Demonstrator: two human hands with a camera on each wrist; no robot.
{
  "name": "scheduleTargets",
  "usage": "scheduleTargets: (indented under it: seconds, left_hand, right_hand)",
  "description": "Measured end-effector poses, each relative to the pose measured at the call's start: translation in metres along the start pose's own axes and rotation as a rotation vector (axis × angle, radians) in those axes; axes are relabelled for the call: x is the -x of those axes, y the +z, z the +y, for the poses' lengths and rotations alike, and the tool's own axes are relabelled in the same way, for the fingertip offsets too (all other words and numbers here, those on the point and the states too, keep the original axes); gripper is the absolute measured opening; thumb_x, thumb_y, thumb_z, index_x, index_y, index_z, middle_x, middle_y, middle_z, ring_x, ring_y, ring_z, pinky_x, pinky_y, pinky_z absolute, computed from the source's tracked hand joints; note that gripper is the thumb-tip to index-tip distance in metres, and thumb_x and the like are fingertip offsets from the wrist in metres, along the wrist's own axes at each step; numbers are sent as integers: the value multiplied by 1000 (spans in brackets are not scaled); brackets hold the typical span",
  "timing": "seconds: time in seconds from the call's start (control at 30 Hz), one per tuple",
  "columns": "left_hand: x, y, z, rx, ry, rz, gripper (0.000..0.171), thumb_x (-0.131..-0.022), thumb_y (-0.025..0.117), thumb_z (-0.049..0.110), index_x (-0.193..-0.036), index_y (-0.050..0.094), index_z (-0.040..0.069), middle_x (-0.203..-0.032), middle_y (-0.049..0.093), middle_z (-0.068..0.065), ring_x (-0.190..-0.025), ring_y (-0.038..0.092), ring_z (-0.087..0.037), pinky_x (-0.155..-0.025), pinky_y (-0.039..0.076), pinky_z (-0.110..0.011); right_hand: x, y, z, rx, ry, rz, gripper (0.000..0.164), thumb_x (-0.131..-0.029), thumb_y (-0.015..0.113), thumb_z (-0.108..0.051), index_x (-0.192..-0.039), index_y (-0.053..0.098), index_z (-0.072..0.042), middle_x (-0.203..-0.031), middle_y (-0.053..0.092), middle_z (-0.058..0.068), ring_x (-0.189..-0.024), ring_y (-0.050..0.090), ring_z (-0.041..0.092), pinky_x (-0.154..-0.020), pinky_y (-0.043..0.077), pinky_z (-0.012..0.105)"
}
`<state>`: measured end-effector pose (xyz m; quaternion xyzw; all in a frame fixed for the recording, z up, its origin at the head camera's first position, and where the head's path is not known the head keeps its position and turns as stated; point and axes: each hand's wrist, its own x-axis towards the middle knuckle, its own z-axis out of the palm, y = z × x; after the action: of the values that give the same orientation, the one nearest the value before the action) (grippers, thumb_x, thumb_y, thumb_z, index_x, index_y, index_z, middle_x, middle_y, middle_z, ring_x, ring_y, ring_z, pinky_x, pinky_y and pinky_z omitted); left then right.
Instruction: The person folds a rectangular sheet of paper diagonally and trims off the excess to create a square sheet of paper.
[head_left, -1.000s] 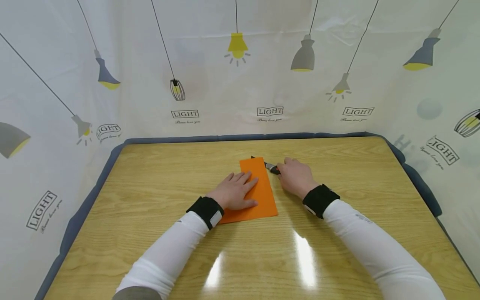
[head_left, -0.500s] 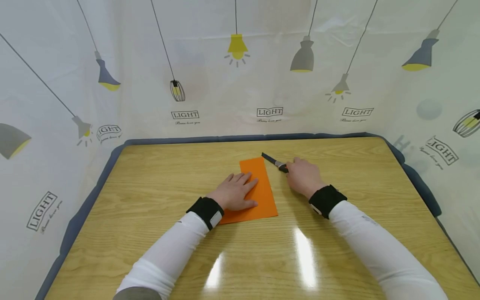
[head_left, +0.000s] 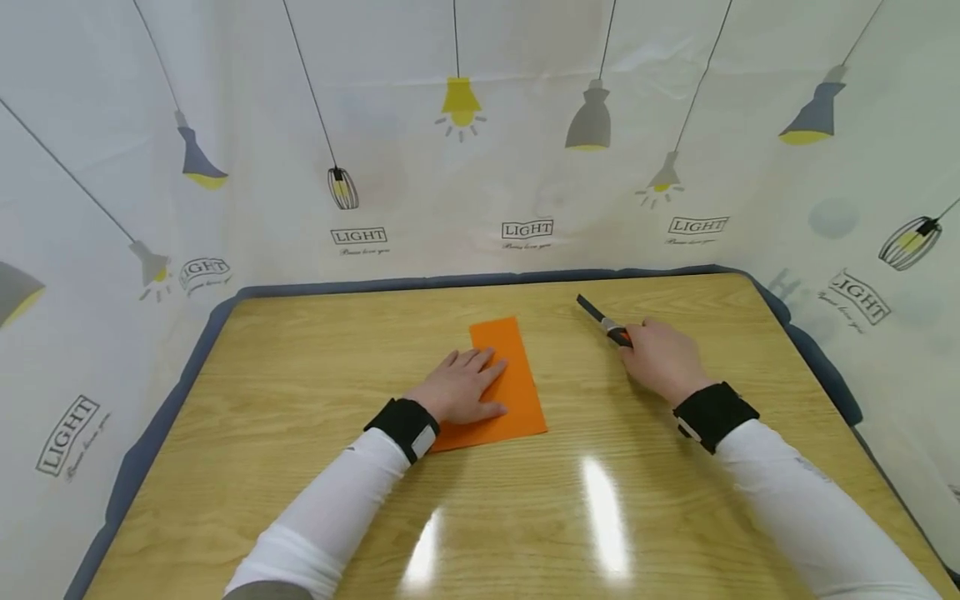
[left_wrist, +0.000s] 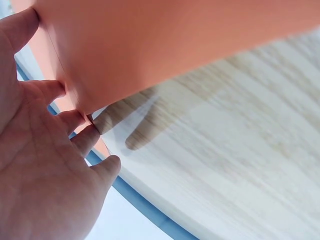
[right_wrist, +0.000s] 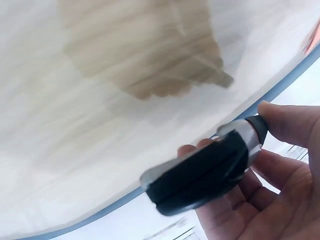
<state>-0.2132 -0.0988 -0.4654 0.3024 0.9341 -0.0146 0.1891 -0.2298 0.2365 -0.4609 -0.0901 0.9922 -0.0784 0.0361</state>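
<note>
On the wooden table (head_left: 315,508) lies an orange sheet of paper (head_left: 523,383), with one layer appearing to lie over another in the left wrist view. My left hand (head_left: 459,387) rests on its left part with spread fingers; in the left wrist view the fingertips touch the orange paper (left_wrist: 150,40). To the right of the sheet, my right hand (head_left: 663,358) grips a utility knife (head_left: 609,326) with a dark blade pointing up and left. The right wrist view shows the knife's black and silver handle (right_wrist: 200,172) held between thumb and fingers, apart from the paper.
A white curtain (head_left: 420,167) printed with lamps hangs behind and at both sides of the table. A blue-grey padded edge (head_left: 375,285) runs along the table's far side. Bright reflections shine on the tabletop near the front.
My right hand has moved right with the utility knife, taking the blade away from the sheet's upper right corner. The left hand and paper keep their place; the head view has shifted slightly.
</note>
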Motion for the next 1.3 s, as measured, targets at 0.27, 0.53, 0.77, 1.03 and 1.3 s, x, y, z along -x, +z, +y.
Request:
scheduleTargets:
  seconds: [0.27,0.53,0.77,1.03,1.3]
  left_hand:
    - [-2,2,0,23,9,11,79,-103,46,61,-165,22,19,-170,15,-11,-155,14,-31,-124,10,-53]
    - [1,2,-1,2,6,3,80,-103,44,63,-165,21,20,-170,14,-11,-155,14,-31,-124,11,-52]
    - [-2,1,0,1,4,-11,79,-103,44,63,-166,20,20,-171,14,-10,-156,13,-30,-124,11,-52]
    - [-2,0,0,-3,10,-10,80,-103,43,63,-166,19,19,-170,14,-11,-156,13,-31,-124,12,-52]
    - [-1,1,-1,15,14,-11,80,-103,44,62,-166,19,19,-171,13,-12,-156,12,-30,-124,11,-52]
  right_hand:
    - [35,1,43,17,72,-14,37,-98,66,-22,-121,67,7,-92,59,20,-69,57,28,-60,50,46]
    - [48,9,54,17,82,-6,37,-98,67,-22,-118,66,8,-91,57,20,-68,57,30,-60,50,47]
    - [49,10,54,19,93,1,34,-97,69,-23,-113,67,7,-88,56,18,-66,56,29,-56,48,45]
    - [49,9,54,3,102,5,36,-97,69,-24,-115,67,7,-90,57,20,-68,57,30,-58,48,45]
    - [50,9,54,-29,103,19,38,-97,68,-26,-118,66,6,-92,56,21,-67,54,29,-56,45,43]
